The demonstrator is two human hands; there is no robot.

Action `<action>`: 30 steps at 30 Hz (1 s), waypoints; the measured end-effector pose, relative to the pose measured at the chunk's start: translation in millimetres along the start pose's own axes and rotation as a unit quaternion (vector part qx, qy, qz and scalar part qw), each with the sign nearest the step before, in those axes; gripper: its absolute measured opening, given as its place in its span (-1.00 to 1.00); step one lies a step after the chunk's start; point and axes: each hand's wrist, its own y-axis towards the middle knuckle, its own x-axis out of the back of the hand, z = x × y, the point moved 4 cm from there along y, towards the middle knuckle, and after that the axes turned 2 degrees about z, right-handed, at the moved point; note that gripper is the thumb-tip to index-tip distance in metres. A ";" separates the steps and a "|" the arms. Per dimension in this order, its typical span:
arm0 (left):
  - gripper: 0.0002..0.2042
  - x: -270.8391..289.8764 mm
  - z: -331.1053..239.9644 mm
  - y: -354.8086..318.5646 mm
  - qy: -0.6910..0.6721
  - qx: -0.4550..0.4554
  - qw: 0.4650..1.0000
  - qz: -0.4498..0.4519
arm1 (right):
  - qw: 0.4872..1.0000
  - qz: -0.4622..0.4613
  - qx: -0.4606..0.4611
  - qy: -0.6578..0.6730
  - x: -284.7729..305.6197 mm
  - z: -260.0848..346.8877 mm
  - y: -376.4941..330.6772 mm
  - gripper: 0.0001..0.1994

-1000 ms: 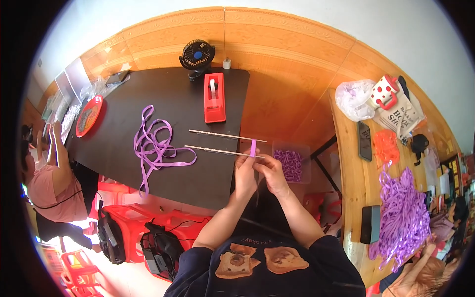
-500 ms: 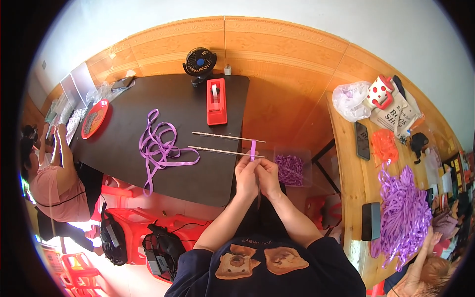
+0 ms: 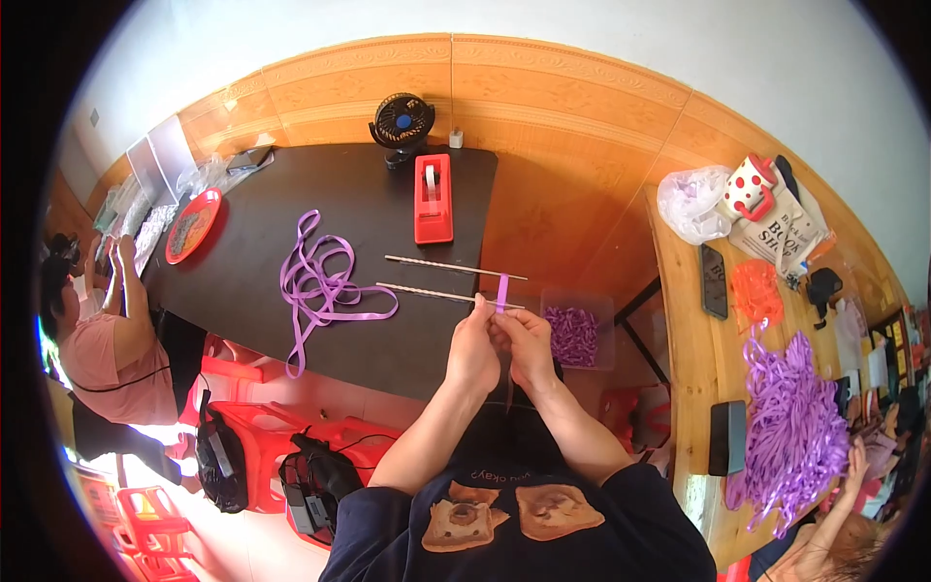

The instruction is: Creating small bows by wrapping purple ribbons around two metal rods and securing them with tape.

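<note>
Indoors, a dark table fills the view's center, its edge ending short of a seated person's hands; anything let go there could drop past it toward a clear bin of purple pieces below. A tangle of loose purple ribbon lies on the tabletop, its crossing loops likely to knot if one end is tugged. A red tape dispenser stands beyond, well apart from the work. The left hand has its fingers at the near stick, though whether they clamp it cannot be told; the right hand, just beside it, appears pinched on ribbon. Two pale sticks, the far stick and the near stick, run side by side, their left ends over the table; uneven pressure could skew them. Smallest, a purple band bridges them near their right tips, where a loosened pinch could let it slip off.
</note>
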 end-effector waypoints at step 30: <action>-0.16 -9.2 -16.5 -7.5 -0.117 0.149 0.979 0.071 | 0.932 0.064 0.073 -0.349 -109.2 44.2 177.7 -0.78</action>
